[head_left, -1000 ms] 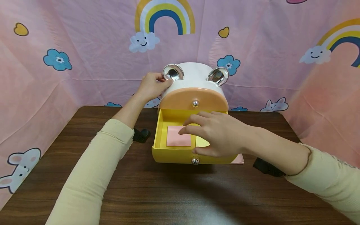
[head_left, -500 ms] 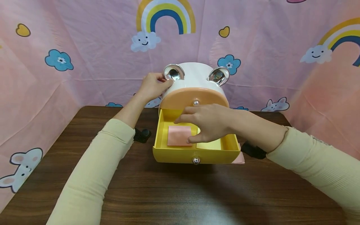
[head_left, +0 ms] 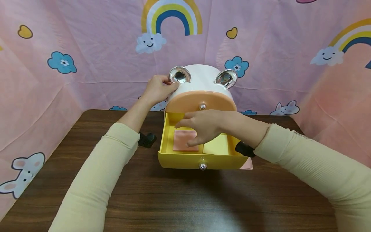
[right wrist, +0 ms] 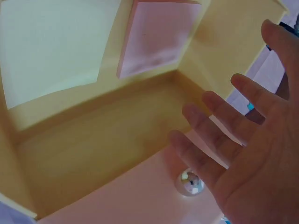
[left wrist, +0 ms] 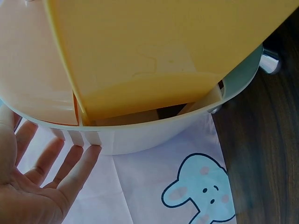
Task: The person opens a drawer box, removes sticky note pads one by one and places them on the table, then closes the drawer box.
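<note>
A small white cabinet (head_left: pixel 203 75) with silver ears has its yellow drawer (head_left: pixel 179 161) pulled out. Inside lie a pink sticky note pad (head_left: pixel 182 140) and a pale yellow sticky note (head_left: pixel 216 145), side by side. My left hand (head_left: pixel 157 89) rests on the cabinet's upper left side by the ear; in the left wrist view its fingertips (left wrist: pixel 93 149) press the white shell. Over the drawer hovers my right hand (head_left: pixel 203 125), fingers spread and holding nothing. The right wrist view shows its fingers (right wrist: pixel 196 158) above the drawer, near the round silver knob of the orange drawer.
The orange upper drawer (head_left: pixel 185 102) is closed above the yellow one. A piece of pink paper (head_left: pixel 247 165) lies on the dark wooden table (head_left: pixel 162 199) by the drawer's right front corner. A printed pink cloth (head_left: pixel 107 58) hangs behind and at both sides.
My right hand has moved left and back over the drawer, uncovering the pale yellow sticky note. My left hand stays at the cabinet's side, and the drawer remains pulled out.
</note>
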`<act>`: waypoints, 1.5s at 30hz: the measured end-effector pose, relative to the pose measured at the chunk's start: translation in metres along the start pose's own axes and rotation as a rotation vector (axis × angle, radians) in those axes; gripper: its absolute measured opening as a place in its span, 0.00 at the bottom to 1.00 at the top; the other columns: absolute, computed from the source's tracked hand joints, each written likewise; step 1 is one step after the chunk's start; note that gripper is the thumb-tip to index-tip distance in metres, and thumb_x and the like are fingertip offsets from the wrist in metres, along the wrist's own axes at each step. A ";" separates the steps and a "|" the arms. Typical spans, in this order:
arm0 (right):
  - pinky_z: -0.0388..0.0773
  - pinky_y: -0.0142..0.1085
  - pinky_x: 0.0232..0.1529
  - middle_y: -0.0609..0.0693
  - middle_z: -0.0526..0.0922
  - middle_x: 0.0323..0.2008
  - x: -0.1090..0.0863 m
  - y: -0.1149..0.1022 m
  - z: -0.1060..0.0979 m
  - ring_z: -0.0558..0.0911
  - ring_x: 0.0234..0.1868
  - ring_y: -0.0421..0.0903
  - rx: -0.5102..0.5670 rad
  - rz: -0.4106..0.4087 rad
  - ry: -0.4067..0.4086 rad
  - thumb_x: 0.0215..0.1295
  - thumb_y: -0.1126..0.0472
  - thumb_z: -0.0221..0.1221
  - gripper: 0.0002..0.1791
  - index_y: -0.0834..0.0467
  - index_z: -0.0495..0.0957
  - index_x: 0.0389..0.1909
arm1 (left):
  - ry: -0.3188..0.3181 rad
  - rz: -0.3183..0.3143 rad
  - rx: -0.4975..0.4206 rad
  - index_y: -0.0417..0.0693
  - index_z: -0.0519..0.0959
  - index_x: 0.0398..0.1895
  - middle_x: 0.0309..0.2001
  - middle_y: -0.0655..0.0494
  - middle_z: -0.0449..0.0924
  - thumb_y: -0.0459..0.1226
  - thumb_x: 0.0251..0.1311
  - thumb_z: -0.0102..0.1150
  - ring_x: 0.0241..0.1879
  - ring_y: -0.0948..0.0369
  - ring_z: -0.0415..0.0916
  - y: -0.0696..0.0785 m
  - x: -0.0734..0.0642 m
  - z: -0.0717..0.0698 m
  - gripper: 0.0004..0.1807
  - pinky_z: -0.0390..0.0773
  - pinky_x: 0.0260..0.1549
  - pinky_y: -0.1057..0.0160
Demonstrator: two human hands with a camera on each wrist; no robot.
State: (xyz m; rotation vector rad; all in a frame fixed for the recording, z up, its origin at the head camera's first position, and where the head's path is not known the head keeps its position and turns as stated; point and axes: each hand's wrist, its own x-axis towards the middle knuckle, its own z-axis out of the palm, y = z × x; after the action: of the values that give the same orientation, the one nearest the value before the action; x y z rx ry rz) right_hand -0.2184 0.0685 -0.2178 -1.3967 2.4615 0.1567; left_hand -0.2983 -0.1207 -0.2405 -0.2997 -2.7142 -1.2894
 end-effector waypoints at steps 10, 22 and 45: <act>0.69 0.42 0.57 0.52 0.68 0.59 0.019 0.007 0.009 0.73 0.51 0.47 -0.011 0.024 -0.101 0.59 0.42 0.56 0.36 0.49 0.61 0.66 | 0.008 0.002 0.012 0.41 0.78 0.32 0.41 0.48 0.78 0.47 0.60 0.54 0.25 0.58 0.77 -0.002 0.001 0.002 0.17 0.78 0.23 0.66; 0.69 0.40 0.55 0.52 0.68 0.55 0.036 0.012 0.022 0.73 0.50 0.48 -0.015 0.038 -0.156 0.59 0.40 0.55 0.36 0.46 0.59 0.67 | 0.020 -0.001 -0.008 0.41 0.78 0.29 0.39 0.48 0.80 0.46 0.59 0.55 0.19 0.64 0.74 0.000 0.000 0.003 0.15 0.76 0.19 0.69; 0.72 0.42 0.52 0.52 0.63 0.57 0.047 0.007 0.042 0.68 0.54 0.50 -0.145 0.055 -0.141 0.55 0.38 0.57 0.42 0.42 0.53 0.70 | 0.016 -0.014 -0.002 0.42 0.79 0.34 0.43 0.48 0.79 0.47 0.60 0.54 0.27 0.52 0.79 0.001 0.000 0.001 0.16 0.78 0.20 0.68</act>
State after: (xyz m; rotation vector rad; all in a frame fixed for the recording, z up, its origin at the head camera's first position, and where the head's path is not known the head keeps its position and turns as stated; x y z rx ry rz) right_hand -0.2378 0.0442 -0.2729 -1.3255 2.4135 0.4389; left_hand -0.2980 -0.1189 -0.2405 -0.2703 -2.7065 -1.2922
